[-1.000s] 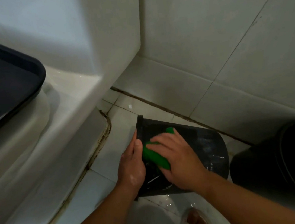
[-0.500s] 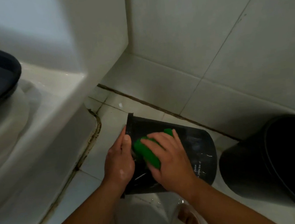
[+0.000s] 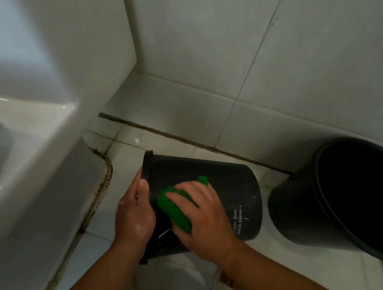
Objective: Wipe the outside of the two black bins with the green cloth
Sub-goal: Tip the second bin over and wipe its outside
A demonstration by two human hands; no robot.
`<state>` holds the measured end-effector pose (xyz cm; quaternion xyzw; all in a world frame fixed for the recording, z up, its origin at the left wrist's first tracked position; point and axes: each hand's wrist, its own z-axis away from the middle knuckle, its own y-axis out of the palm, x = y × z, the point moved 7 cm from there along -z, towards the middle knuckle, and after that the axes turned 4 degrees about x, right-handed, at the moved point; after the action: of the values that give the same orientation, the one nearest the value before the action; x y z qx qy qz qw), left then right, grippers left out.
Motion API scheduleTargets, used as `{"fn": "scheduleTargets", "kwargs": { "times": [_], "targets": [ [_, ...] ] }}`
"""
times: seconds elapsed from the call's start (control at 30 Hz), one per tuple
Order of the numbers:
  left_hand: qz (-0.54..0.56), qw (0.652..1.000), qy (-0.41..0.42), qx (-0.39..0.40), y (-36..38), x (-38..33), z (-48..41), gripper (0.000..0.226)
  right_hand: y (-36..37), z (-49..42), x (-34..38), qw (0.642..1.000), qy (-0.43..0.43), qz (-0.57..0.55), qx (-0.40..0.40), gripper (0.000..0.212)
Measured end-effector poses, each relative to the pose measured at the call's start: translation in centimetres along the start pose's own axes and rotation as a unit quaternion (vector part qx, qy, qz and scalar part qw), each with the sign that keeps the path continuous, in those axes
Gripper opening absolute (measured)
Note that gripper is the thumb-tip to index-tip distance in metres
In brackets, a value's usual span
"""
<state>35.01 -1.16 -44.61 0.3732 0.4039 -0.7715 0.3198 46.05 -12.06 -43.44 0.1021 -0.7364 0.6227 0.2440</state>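
Tipped bin point(image 3: 226, 183) on its side on the floor; white writing near its base, only "please" legible. Left hand point(image 3: 134, 215) clenched on rim. Right hand point(image 3: 203, 217) presses green cloth point(image 3: 171, 206) on the wall, shifted slightly basewards. Second bin point(image 3: 300, 208) upright, right of my grip.

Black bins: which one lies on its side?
The left bin, under both hands and the green cloth. The right bin stands upright, untouched.

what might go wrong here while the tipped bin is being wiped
The tipped bin lies on its round side, steadied only by the left hand at its rim, so it may roll under the right hand pressing the green cloth. The floor tiles look glossy, perhaps wet, so it may slide. The second bin stands close and could get knocked.
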Motion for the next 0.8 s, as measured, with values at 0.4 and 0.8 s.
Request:
{"fn": "scheduleTargets", "kwargs": {
  "times": [0.4, 0.8],
  "targets": [
    [0.020, 1.000, 0.003, 0.020, 0.8, -0.4, 0.4, 0.046, -1.7, 3.3, -4.8, 0.964, 0.220, 0.043, -0.144, 0.060],
    [-0.002, 1.000, 0.011, 0.022, 0.7, -1.9, -1.4, 0.045, -6.4, 4.3, -13.5, 0.942, 0.307, -0.019, -0.136, 0.046]
  ]
}}
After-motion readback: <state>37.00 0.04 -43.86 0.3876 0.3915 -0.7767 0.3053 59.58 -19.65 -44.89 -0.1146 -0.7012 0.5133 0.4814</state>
